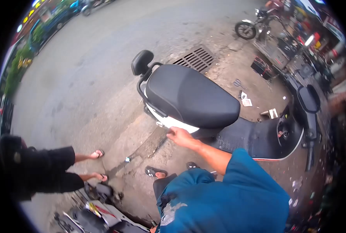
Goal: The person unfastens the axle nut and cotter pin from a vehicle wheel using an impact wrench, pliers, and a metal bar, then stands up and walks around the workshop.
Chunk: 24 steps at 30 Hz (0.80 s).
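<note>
My right hand (179,137) reaches out to the lower rear side of a parked scooter, beside its white side panel (175,121). The fingers are curled together close under the panel edge; whatever they pinch is too small to make out. Just beyond them a small silvery part (159,124) sticks out from the scooter. Above the hand is the long black seat (192,95), with a padded backrest (142,62) behind it. Only a sliver of skin, seemingly my left hand (153,230), shows at the bottom edge, its fingers hidden.
Another person's legs in black shorts (60,157) stand at left. A second scooter (103,217) is close at lower left. Scissors (238,83), scraps of paper (247,102) and a black crate (261,68) lie beyond the seat, near a drain grate (196,58). A motorcycle (250,29) stands farther back.
</note>
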Each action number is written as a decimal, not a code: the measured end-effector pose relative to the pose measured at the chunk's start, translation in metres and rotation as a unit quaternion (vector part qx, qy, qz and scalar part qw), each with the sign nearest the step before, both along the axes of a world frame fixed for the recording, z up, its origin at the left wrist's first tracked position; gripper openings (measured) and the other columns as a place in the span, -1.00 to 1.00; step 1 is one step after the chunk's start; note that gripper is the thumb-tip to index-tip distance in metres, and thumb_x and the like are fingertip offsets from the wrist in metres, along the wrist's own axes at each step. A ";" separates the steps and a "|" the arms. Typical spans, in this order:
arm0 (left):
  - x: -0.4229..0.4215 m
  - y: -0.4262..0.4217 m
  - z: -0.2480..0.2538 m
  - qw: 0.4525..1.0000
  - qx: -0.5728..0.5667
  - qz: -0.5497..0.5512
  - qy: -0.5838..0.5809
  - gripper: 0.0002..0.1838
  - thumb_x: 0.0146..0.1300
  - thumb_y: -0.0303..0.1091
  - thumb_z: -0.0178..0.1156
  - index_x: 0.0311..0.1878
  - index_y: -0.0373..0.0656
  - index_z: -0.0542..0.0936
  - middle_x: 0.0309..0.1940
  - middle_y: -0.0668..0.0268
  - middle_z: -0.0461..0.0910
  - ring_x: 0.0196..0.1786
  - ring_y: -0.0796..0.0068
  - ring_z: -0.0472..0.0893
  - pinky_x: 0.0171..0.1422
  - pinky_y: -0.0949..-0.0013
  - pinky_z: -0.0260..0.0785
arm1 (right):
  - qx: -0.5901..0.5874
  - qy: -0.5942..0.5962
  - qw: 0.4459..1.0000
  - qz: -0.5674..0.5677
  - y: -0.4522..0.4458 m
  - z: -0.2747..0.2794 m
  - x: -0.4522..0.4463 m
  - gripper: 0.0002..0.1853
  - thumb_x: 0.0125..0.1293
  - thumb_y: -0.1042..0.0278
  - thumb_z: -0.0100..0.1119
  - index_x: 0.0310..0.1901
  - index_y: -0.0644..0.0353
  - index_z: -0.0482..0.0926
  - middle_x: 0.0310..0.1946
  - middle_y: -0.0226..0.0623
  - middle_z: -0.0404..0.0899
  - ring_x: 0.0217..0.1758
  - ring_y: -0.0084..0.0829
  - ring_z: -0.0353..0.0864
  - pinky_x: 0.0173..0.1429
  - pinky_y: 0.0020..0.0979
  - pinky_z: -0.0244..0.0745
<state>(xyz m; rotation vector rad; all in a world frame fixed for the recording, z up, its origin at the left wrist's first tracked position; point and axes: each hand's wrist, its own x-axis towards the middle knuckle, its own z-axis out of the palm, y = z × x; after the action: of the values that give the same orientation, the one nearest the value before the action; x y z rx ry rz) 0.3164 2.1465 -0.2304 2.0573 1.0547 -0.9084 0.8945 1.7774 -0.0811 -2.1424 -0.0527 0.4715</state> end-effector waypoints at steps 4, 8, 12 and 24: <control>0.156 0.084 0.032 0.998 -0.018 0.049 0.026 -0.77 0.00 -0.40 0.20 -0.26 -0.31 0.57 -0.66 0.33 0.50 -0.62 0.46 0.50 -0.57 0.40 0.30 | 0.020 -0.083 0.995 -0.048 0.062 -0.049 0.016 -0.66 0.32 0.11 0.21 -0.09 0.23 0.56 -0.35 -0.10 0.61 -0.31 -0.26 0.59 -0.19 -0.25 0.45; 0.347 0.166 0.086 0.994 -0.088 0.041 -0.040 -0.73 -0.01 -0.40 0.18 -0.20 -0.31 0.55 -0.65 0.35 0.48 -0.64 0.51 0.46 -0.60 0.43 0.26 | -0.003 -0.018 0.991 -0.136 0.110 -0.063 0.005 -0.65 0.30 0.10 0.23 -0.07 0.21 0.57 -0.35 -0.09 0.62 -0.30 -0.24 0.62 -0.21 -0.21 0.46; 0.572 0.209 0.130 0.978 -0.141 -0.024 -0.151 -0.68 -0.01 -0.40 0.17 -0.15 -0.30 0.52 -0.64 0.36 0.45 -0.65 0.57 0.42 -0.63 0.47 0.21 | 0.042 0.001 0.980 -0.196 0.161 -0.049 0.059 -0.68 0.30 0.14 0.24 -0.09 0.22 0.58 -0.34 -0.07 0.62 -0.26 -0.20 0.65 -0.15 -0.20 0.50; 0.900 0.365 0.054 0.992 0.049 -0.087 -0.078 -0.62 -0.10 -0.45 0.28 -0.16 -0.44 0.55 -0.48 0.02 0.61 -0.46 0.08 0.64 -0.40 0.11 0.48 | 0.167 -0.013 0.973 -0.156 0.315 0.010 0.406 -0.65 0.33 0.14 0.18 -0.01 0.24 0.55 -0.09 -0.07 0.63 -0.03 -0.15 0.66 0.02 -0.26 0.53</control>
<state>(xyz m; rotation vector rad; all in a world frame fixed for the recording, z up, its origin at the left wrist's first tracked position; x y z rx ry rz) 1.2162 2.5119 -0.1769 2.2903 0.8635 -0.7773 1.3001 2.0924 -0.0711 -1.7846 0.1776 0.2291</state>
